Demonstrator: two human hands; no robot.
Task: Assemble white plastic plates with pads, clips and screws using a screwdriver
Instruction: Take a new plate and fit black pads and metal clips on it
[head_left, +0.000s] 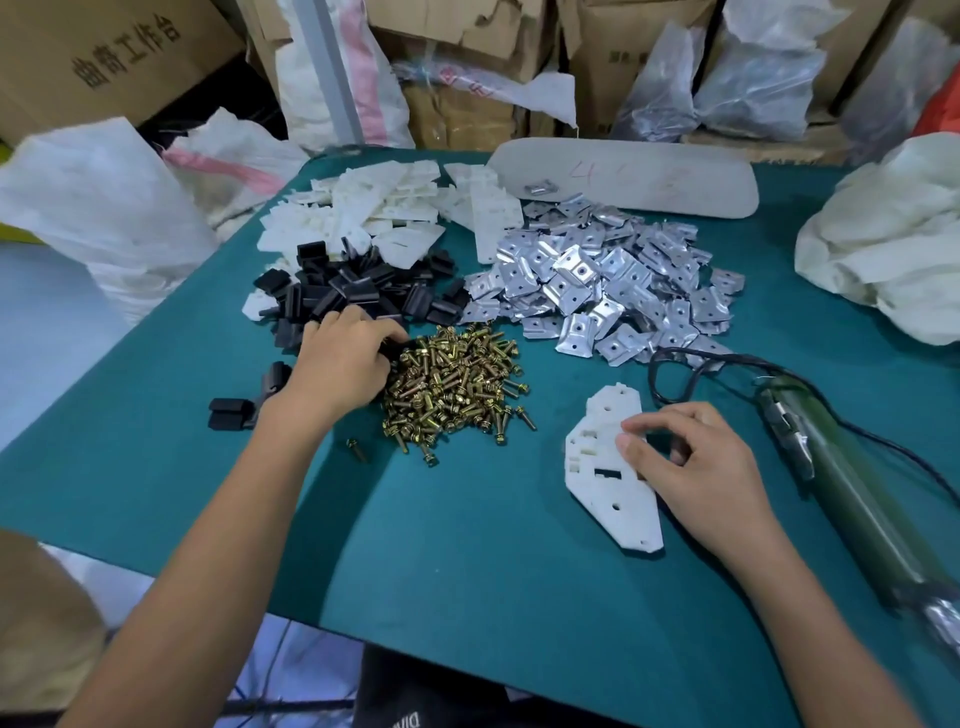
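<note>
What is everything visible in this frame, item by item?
single white plate: one, white, flat on the mat, near right
white plates pile: many, white, far left
black pads: one pile plus strays, black, left of centre
metal clips: one pile, silver, centre right
screws: one pile plus a stray, brass, centre
electric screwdriver: one, dark green, corded, right edge
mat: one, teal, covers the table
grey board: one, grey, far edge
cardboard boxes: several, brown, behind
bags: several, white, around the table
left hand: fingers curled where pads meet screws; grip hidden
right hand: curled fingers on the single white plate
</note>
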